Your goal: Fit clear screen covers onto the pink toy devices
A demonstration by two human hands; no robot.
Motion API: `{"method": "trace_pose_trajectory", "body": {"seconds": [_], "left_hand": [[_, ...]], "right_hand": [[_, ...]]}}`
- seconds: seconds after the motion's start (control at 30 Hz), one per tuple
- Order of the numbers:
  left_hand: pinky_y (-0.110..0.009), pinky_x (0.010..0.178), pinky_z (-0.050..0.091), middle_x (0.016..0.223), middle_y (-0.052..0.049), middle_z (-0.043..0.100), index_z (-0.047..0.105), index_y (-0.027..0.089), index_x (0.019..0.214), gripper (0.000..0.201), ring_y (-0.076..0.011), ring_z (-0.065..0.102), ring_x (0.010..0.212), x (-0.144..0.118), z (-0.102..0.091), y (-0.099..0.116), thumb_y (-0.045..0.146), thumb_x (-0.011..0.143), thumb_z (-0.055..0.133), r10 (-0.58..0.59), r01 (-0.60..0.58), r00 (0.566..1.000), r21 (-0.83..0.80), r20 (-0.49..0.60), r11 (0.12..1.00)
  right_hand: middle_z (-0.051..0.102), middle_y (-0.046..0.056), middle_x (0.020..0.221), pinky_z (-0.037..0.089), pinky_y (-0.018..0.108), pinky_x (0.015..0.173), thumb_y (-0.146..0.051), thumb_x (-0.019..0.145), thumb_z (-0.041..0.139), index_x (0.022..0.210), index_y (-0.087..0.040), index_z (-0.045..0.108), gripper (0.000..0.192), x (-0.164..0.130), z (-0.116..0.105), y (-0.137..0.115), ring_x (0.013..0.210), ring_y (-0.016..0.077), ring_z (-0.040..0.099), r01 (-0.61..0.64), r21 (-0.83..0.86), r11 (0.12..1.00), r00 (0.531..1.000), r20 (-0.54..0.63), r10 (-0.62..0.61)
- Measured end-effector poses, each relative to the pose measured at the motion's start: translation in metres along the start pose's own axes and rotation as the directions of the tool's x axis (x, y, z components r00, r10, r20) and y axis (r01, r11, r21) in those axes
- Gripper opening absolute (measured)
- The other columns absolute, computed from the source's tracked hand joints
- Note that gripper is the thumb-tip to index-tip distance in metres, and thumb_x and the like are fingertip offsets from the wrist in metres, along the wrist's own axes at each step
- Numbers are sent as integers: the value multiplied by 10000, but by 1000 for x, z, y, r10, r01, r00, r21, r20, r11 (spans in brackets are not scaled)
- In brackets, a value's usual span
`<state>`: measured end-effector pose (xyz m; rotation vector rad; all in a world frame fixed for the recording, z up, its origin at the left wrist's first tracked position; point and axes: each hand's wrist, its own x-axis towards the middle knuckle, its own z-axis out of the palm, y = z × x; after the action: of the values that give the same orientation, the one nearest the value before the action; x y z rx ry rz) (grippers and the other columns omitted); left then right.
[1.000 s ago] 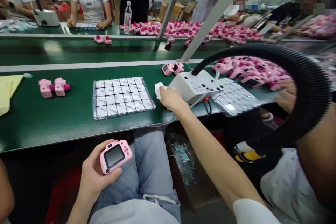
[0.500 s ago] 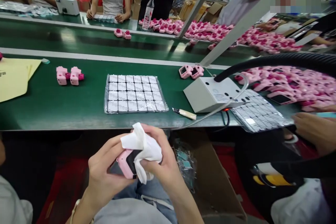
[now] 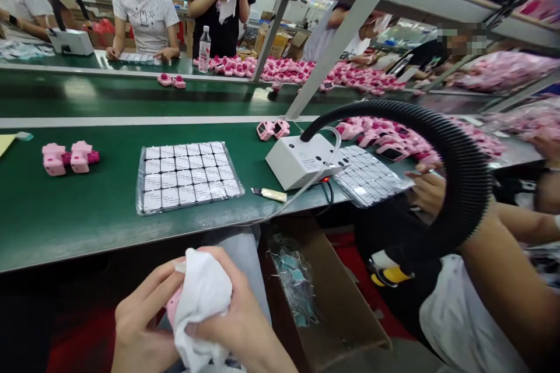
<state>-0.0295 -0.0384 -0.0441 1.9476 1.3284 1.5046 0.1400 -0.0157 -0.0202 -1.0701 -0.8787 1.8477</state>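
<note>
White cloth (image 3: 203, 297), bunched and pressed by the right hand (image 3: 240, 326) over a pink toy camera (image 3: 174, 305), almost wholly covered, only a pink edge showing at the left. Gripped from the other side by the left hand (image 3: 137, 326), fingers curled round the body to brace it against the rubbing cloth. Held low over the lap, just short of the green conveyor belt (image 3: 87, 210), both hands closed on the camera between them. Farther out on the belt: a clear-wrapped sheet of small white labels (image 3: 188, 176) laid flat within reach, a small scraper (image 3: 269, 193) beside it, a white box unit (image 3: 301, 160) with a black corrugated hose (image 3: 459, 157) arching off to the right. To the left, a pair of pink toy parts (image 3: 67, 157). Below the belt edge, an open cardboard box (image 3: 332, 297). At far right, a co-worker's hand (image 3: 426, 189) near a second label sheet (image 3: 371, 178).
</note>
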Motion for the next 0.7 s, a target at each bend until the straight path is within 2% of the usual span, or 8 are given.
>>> {"method": "trace_pose_trajectory", "body": {"seconds": [0.1, 0.17, 0.3, 0.37, 0.47, 0.57, 0.63, 0.7], "left_hand": [[-294, 908, 733, 1290, -77, 843, 789, 257, 1324, 496, -283, 870, 1043, 0, 3, 1, 178, 842, 870, -17, 17, 999, 13, -27, 1000], [-310, 949, 732, 1280, -71, 850, 779, 250, 1349, 538, -282, 867, 1061, 2, 0, 1, 218, 827, 905, -58, 60, 995, 24, -78, 998], [-350, 1049, 707, 1317, -60, 836, 771, 254, 1357, 486, -271, 840, 1149, 12, -21, -9, 270, 886, 889, -160, 192, 956, 112, -247, 975], [-378, 1061, 700, 1322, -65, 833, 752, 254, 1389, 520, -272, 835, 1140, 22, -33, -20, 304, 891, 892, -146, 209, 948, 207, -283, 956], [-334, 894, 721, 1266, -64, 845, 712, 252, 1408, 535, -234, 840, 974, 45, -43, -36, 286, 899, 874, -65, 159, 956, 324, -285, 933], [-320, 826, 691, 1224, -68, 844, 702, 249, 1347, 448, -230, 814, 955, 79, -38, -51, 160, 916, 784, 113, -47, 981, 364, -161, 930], [-357, 892, 677, 1205, -83, 841, 684, 244, 1359, 445, -260, 792, 1036, 105, -34, -63, 124, 932, 724, 218, -173, 973, 378, -79, 910], [-449, 1029, 651, 1316, -123, 812, 649, 247, 1450, 493, -327, 750, 1217, 131, -38, -81, 196, 965, 723, 262, -239, 965, 424, 4, 873]], "right_hand": [[803, 61, 920, 606, 328, 765, -721, 726, 946, 1051, -185, 801, 643, 16, 4, -5, 834, 236, 732, 40, -51, 998, 995, -88, -44], [804, 94, 887, 618, 358, 786, -784, 985, 654, 1006, -171, 814, 634, 43, 2, -20, 854, 262, 752, 113, -304, 946, 975, -150, -165], [829, 196, 1089, 583, 535, 1048, -379, 1038, 710, 1118, -129, 822, 285, 110, -5, -71, 1132, 398, 757, 108, -880, 462, 897, -114, -427], [730, 282, 1414, 456, 642, 1216, -199, 901, 822, 1306, -77, 765, 427, 128, -1, -94, 1407, 481, 613, 122, -937, 326, 854, -68, -516], [589, 206, 1646, 434, 578, 1291, -218, 846, 888, 1563, -160, 602, 775, 125, 13, -109, 1538, 400, 528, 402, -879, 255, 834, 237, -497], [664, 102, 1583, 532, 462, 1219, -300, 833, 918, 1611, -278, 553, 860, 110, 27, -109, 1436, 305, 650, 633, -676, 377, 772, 587, -244], [678, 92, 1560, 531, 431, 1207, -229, 823, 898, 1584, -276, 574, 829, 115, 33, -110, 1415, 285, 663, 642, -647, 411, 759, 612, -224], [696, 81, 1511, 545, 381, 1164, -214, 821, 901, 1531, -267, 609, 770, 136, 34, -117, 1365, 256, 684, 601, -731, 324, 798, 529, -287]]}}
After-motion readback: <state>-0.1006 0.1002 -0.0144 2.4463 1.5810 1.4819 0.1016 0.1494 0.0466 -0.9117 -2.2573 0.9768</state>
